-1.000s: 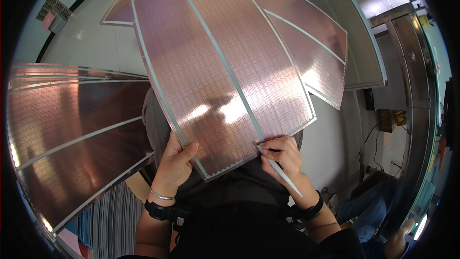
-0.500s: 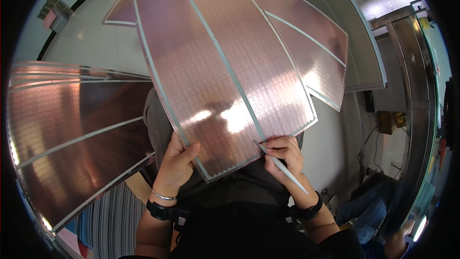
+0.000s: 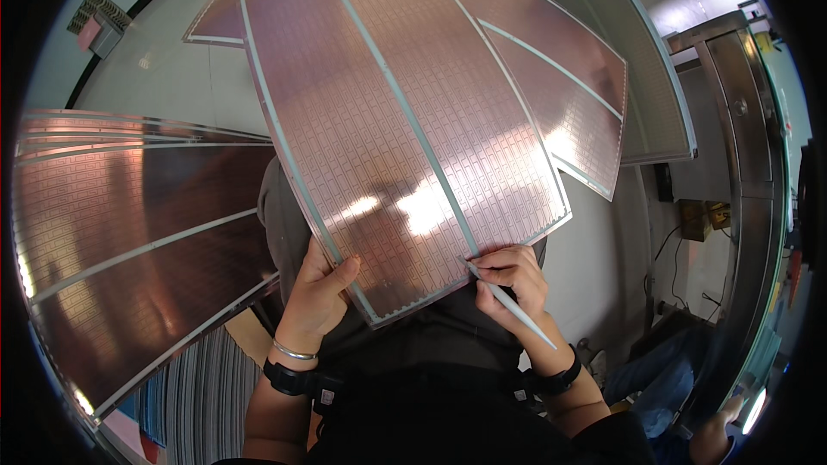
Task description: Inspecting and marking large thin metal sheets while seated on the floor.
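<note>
A large thin copper-coloured sheet [image 3: 405, 112], printed with a fine grid of small rectangles and edged in pale strips, is held up in front of me. My left hand [image 3: 317, 293] grips its lower left edge, thumb on the front face. My right hand [image 3: 515, 274] holds a slim white pen-like tool [image 3: 512, 306], its tip touching the sheet's lower edge near the central pale strip. Both wrists wear black bands, and the left also has a thin silver bracelet.
Another stack of similar copper sheets [image 3: 121, 232] lies to the left. More sheets [image 3: 560, 77] sit behind, on a white table [image 3: 164, 77]. A grey framed panel [image 3: 642, 77] and a metal cabinet [image 3: 741, 146] stand at right. A ribbed grey stack [image 3: 194, 396] is at lower left.
The sheet and both hands have hardly shifted. The pen tip stays at the sheet's lower edge.
</note>
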Motion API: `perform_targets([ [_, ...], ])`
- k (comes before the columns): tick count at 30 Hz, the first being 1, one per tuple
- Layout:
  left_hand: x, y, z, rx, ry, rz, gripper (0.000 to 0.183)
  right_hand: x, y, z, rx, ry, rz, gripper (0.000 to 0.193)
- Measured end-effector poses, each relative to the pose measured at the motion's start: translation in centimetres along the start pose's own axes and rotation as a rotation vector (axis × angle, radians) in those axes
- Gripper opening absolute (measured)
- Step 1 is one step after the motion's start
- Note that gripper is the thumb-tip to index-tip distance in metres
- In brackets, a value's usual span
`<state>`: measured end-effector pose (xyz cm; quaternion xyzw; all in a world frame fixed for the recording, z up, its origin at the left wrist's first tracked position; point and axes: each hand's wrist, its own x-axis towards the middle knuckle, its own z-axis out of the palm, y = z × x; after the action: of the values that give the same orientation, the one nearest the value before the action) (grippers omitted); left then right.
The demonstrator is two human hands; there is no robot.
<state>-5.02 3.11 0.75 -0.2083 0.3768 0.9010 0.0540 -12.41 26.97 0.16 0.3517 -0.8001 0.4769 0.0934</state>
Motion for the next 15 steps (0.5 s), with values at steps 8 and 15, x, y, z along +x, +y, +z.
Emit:
perform_targets([
  [8,0.18,-0.24,-0.23,0.024,-0.012,0.015,0.058,0.21,-0.19,0.12,-0.037,-0.020,0.004,0.023],
  [15,0.14,-0.40,-0.52,0.054,0.011,0.013,0.059,0.25,-0.25,0.23,-0.041,-0.021,0.012,0.023],
])
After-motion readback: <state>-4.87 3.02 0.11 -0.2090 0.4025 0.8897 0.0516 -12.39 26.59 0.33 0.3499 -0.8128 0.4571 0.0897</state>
